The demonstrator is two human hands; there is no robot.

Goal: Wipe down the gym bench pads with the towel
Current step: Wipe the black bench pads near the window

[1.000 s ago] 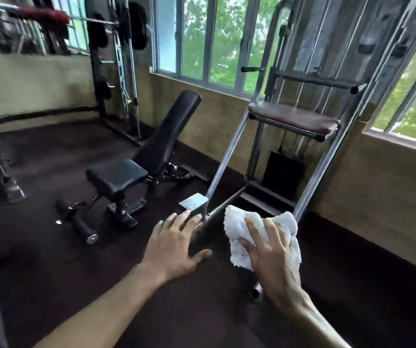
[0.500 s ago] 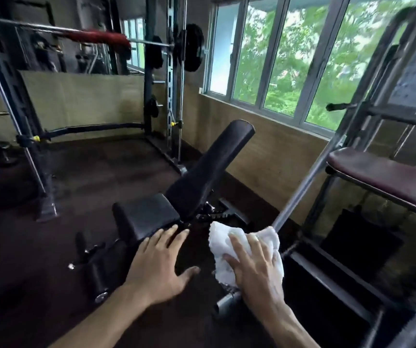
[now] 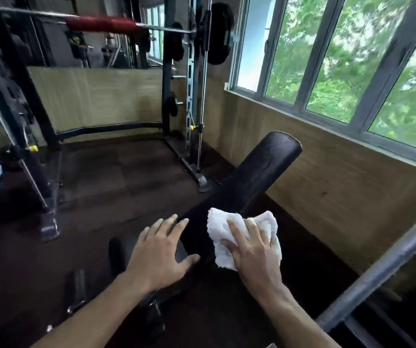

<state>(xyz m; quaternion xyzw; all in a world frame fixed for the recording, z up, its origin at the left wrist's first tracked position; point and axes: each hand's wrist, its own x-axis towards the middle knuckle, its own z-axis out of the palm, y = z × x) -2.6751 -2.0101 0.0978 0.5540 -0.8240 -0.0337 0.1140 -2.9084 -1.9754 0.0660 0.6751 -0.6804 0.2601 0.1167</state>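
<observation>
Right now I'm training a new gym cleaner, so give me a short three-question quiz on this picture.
1. True or false: the right hand holds the white towel.
2. Which hand has its fingers spread and holds nothing?
3. The bench's back pad is: A) flat, B) inclined upward, C) folded down.

Key: 1. True. 2. The left hand, over the seat pad. 3. B.

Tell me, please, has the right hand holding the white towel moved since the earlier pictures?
Yes: the right hand with the white towel came from the floor onto the black padded bench backrest.
</observation>
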